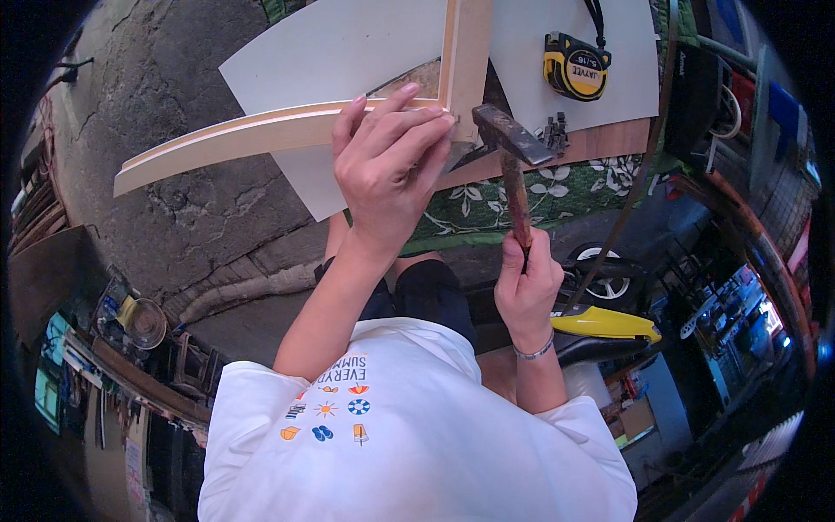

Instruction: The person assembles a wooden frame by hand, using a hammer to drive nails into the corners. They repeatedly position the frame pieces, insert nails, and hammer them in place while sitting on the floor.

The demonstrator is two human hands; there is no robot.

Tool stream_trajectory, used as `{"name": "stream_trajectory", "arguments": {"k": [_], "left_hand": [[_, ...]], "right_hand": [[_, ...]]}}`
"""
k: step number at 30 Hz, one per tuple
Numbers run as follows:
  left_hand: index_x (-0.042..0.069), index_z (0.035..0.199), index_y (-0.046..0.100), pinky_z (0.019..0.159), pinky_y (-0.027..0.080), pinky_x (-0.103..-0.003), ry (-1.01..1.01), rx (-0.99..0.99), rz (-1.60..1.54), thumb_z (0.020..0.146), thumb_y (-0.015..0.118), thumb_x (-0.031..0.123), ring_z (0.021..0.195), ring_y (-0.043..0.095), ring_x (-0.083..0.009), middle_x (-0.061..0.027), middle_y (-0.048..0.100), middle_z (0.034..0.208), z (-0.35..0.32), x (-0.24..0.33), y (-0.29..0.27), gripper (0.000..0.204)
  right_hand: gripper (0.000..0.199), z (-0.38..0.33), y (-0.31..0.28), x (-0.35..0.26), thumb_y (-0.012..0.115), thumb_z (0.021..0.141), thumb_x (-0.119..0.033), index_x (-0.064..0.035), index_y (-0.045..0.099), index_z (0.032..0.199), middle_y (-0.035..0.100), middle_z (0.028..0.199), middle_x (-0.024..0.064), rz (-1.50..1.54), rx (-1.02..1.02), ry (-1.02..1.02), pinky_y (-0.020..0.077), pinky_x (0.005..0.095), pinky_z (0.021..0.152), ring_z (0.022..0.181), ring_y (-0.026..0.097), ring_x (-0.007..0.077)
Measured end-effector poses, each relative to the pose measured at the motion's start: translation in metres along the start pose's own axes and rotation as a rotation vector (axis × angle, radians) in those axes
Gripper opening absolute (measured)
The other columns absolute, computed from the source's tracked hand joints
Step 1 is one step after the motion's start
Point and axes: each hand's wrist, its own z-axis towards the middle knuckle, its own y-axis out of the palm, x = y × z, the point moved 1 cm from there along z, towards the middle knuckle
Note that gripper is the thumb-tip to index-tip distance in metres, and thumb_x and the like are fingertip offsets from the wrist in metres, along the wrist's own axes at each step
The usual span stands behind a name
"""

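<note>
Your left hand [387, 165] presses fingers on the wooden frame corner [439, 104]; your right hand [526, 287] grips the hammer [513, 152]. Tape measure [576, 66] and nails [555, 132] lie beside, on the white board [348, 43].

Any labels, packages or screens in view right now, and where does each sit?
Tape measure: on the white sheet at top right, rounded yellow and black case with a round label on its face.
Print on the white shirt: bottom centre, dark lettering above small coloured icons.
Cardboard box: lower right, brown, blurred.
No screens that I can make out.
</note>
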Motion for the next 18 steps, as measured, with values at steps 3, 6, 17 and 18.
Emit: {"name": "stream_trajectory", "arguments": {"k": [3, 6, 17, 18], "left_hand": [[0.016, 0.095, 0.082, 0.115, 0.037, -0.041, -0.002, -0.005, -0.001, 0.080, 0.084, 0.008, 0.119, 0.071, -0.0209, 0.0019, 0.079, 0.100, 0.0008, 0.0001, -0.0003, 0.017], [0.015, 0.095, 0.081, 0.114, 0.037, -0.041, 0.001, -0.005, -0.002, 0.079, 0.084, 0.008, 0.119, 0.071, -0.0210, 0.0018, 0.079, 0.100, 0.0014, 0.0007, -0.0004, 0.017], [0.015, 0.095, 0.081, 0.115, 0.037, -0.042, 0.002, -0.012, -0.009, 0.079, 0.084, 0.007, 0.120, 0.070, -0.0212, 0.0016, 0.079, 0.101, 0.0003, -0.0008, 0.0000, 0.019], [0.015, 0.095, 0.082, 0.115, 0.037, -0.042, 0.005, -0.016, -0.007, 0.079, 0.084, 0.008, 0.120, 0.070, -0.0212, 0.0015, 0.079, 0.101, 0.0004, -0.0009, -0.0003, 0.019]], "right_hand": [[0.016, 0.0010, 0.0020, -0.0004, 0.064, 0.103, -0.012, 0.0011, 0.061, 0.112, 0.068, 0.084, 0.0210, 0.002, -0.012, -0.006, 0.0539, 0.0457, 0.059, 0.071, 0.070, 0.0435], [0.016, 0.0005, 0.0042, 0.0013, 0.064, 0.103, -0.012, 0.0009, 0.061, 0.112, 0.068, 0.084, 0.0208, -0.018, -0.014, -0.007, 0.0539, 0.0457, 0.059, 0.071, 0.070, 0.0433], [0.016, 0.0002, 0.0007, -0.0063, 0.063, 0.103, -0.012, 0.0014, 0.061, 0.111, 0.067, 0.084, 0.0199, -0.017, 0.008, -0.047, 0.0544, 0.0433, 0.059, 0.071, 0.070, 0.0410], [0.015, 0.0001, 0.0015, -0.0050, 0.063, 0.103, -0.012, 0.0015, 0.061, 0.111, 0.067, 0.084, 0.0198, -0.018, 0.002, -0.037, 0.0543, 0.0432, 0.059, 0.070, 0.070, 0.0409]]}}
